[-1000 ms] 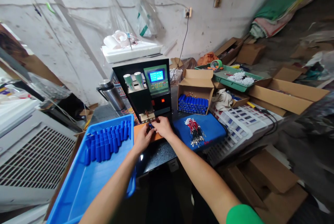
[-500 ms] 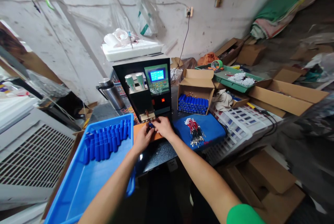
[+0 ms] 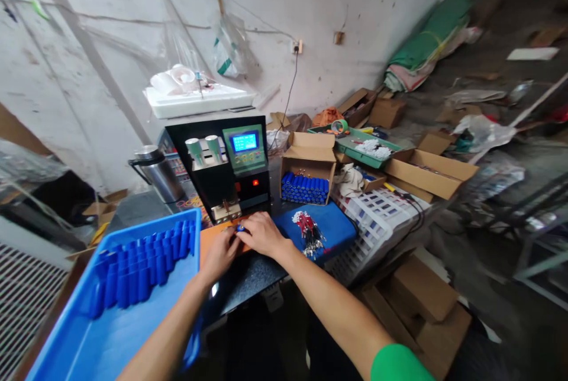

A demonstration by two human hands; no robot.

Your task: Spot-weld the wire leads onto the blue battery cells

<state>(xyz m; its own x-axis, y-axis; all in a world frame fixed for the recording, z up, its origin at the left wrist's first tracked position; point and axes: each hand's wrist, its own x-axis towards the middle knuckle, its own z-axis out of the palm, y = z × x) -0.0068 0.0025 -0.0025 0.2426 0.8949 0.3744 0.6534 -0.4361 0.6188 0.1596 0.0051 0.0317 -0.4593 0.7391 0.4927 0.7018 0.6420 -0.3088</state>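
A blue cylindrical battery cell (image 3: 240, 228) is pinched between my two hands, just in front of a black spot welder (image 3: 208, 183) with a lit screen. My right hand (image 3: 265, 235) closes over it from the right, hiding most of it. My left hand (image 3: 220, 255) has its fingertips together on the cell's near left side. Both hands are low over an orange board (image 3: 207, 240), a little below the welder's electrodes (image 3: 227, 209). To the right, a bundle of red and black wires with white connectors (image 3: 308, 230) lies on a blue pad (image 3: 339, 228).
At left a blue tray (image 3: 146, 325) holds rows of upright blue cells (image 3: 142, 265). Behind the pad, a cardboard box (image 3: 313, 153) contains more cells. A steel thermos (image 3: 158, 174) stands left of the welder. White plastic crates (image 3: 370, 221) and a green tray (image 3: 355, 150) are farther right.
My view has swung right, shifting the scene leftward and slightly down. My hands and the cell have drawn back a little from the electrodes.
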